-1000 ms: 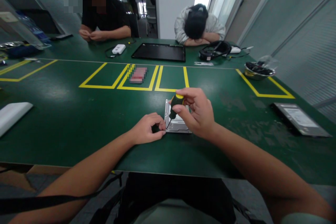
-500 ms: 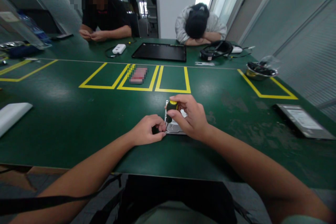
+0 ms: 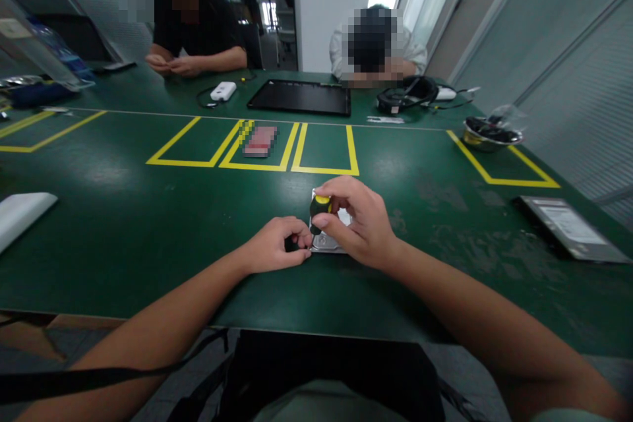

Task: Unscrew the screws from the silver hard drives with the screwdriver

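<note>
- Left hand (image 3: 277, 245): at hard drive's (image 3: 329, 243) near-left corner; can't tell if fingers grip it.
- Screwdriver (image 3: 320, 213): tilted, over hard drive's left side.
- Hard drive: flat on table (image 3: 148, 231).
- Right hand (image 3: 360, 223): over hard drive, fingers clamped on screwdriver.

HDD (image 3: 326, 243) on tbl (image 3: 148, 231), panel (image 3: 299, 98) behind, bowl (image 3: 487, 145) back R.

Office-like workroom: long green table (image 3: 173, 211), yellow tape outlines (image 3: 325, 171), blinds-fitted glass partitions (image 3: 568, 72)
</note>
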`<state>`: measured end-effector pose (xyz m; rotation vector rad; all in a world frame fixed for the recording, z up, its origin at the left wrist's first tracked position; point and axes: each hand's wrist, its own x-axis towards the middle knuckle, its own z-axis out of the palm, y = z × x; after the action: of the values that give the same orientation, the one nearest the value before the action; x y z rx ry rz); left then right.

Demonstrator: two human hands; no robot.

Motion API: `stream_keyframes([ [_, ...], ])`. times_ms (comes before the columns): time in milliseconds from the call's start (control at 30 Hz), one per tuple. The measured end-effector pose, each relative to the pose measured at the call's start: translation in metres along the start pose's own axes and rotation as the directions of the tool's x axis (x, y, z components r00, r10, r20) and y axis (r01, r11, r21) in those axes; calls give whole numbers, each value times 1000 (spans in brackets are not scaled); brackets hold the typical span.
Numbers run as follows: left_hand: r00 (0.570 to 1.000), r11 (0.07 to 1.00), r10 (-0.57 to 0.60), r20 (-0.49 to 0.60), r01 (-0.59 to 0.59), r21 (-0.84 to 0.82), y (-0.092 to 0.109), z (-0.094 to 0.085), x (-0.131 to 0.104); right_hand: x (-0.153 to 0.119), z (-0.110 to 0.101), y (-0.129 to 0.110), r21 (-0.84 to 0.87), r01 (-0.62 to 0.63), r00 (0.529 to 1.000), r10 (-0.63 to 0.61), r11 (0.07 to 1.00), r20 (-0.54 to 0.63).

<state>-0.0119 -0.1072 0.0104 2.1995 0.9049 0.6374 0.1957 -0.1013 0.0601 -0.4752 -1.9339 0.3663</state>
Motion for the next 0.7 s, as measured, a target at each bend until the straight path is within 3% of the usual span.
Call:
stream_keyframes([
  [300,994,994,-82,68,86,-61,-3,0,1,8,-6,-13,72,-102,990,94,992,103],
  [567,992,993,-91,85,97,-70,-2,-1,1,13,-5,-12,92,-30,997,23,995,71],
  [700,992,993,-99,79,104,-53,-3,-1,1,15,-9,-13,103,-22,993,10,994,121],
])
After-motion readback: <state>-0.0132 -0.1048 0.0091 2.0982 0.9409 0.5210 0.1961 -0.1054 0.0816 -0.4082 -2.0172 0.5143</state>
